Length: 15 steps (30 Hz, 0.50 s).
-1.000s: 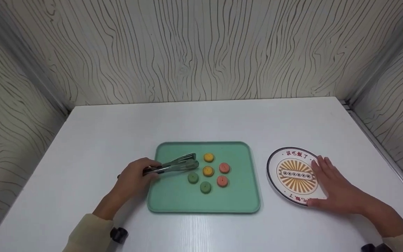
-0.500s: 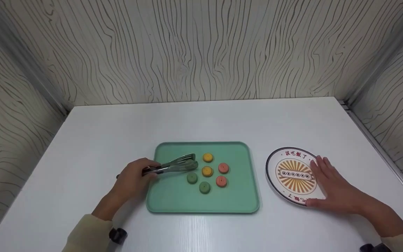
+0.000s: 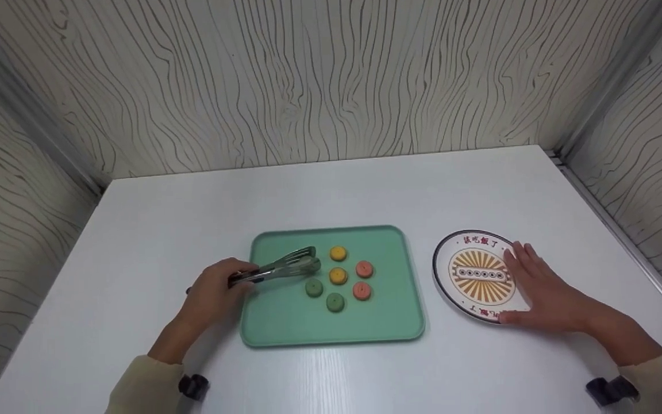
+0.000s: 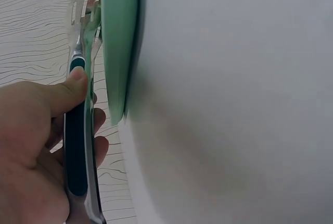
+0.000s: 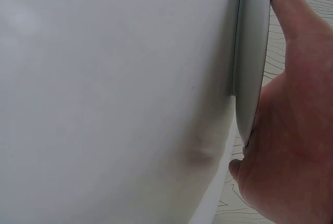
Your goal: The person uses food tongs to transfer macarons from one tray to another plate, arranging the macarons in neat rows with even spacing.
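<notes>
My left hand (image 3: pixel 213 293) grips metal tongs (image 3: pixel 288 268) with dark handle grips (image 4: pixel 76 146), at the left edge of the green tray (image 3: pixel 285 325). The thumb lies along the near grip, and the other fingers wrap behind. Slightly apart, the slotted tong heads sit over the tray, left of several macarons: yellow ones (image 3: pixel 338 275), pink ones (image 3: pixel 361 291) and green ones (image 3: pixel 335 302). Farther right, my right hand (image 3: pixel 555 302) rests with extended fingers on the right side of a white plate (image 3: pixel 483 287) printed with orange rays and red characters. The plate's underside shows in the right wrist view.
Tray and plate stand side by side on a white table (image 3: pixel 331 201), with a strip of tabletop between them. Wood-grain panels (image 3: pixel 285 80) rise behind and on both sides. Each wrist wears a dark strap device (image 3: pixel 193 387).
The head view has tilted and shifted slightly. Both hands, the tongs, the tray and the plate keep the same places relative to each other.
</notes>
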### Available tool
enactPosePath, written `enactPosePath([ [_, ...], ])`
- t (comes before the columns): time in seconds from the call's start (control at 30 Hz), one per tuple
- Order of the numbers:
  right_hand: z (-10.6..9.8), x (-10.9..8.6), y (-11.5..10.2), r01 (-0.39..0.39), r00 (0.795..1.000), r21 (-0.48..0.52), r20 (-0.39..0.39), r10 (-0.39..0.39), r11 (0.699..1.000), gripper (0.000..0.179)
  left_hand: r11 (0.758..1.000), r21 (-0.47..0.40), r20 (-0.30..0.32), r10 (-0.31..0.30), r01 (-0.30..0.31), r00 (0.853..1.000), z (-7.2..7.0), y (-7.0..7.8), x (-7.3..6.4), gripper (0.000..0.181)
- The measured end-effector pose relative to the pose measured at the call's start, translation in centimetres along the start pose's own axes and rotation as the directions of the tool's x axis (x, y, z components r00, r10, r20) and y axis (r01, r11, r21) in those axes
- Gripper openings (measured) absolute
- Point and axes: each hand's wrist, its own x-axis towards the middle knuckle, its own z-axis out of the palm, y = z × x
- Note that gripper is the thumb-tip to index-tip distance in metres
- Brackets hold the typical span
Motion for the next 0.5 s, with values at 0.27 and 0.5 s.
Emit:
enactPosePath([
  [0.27, 0.1, 0.3, -0.4, -0.044, 0.999, 0.036, 0.032, 0.043, 0.998, 0.122, 0.999, 0.001, 0.007, 0.042, -0.042, 0.999, -1.0, 0.6, 0.5, 0.027],
  [0.5, -0.3, 0.1, -0.2, -0.062, 0.997, 0.038, 0.054, 0.060, 0.997, 0.123, 0.999, -0.001, 0.021, 0.051, -0.051, 0.998, -0.8, 1.2, 1.0, 0.029],
])
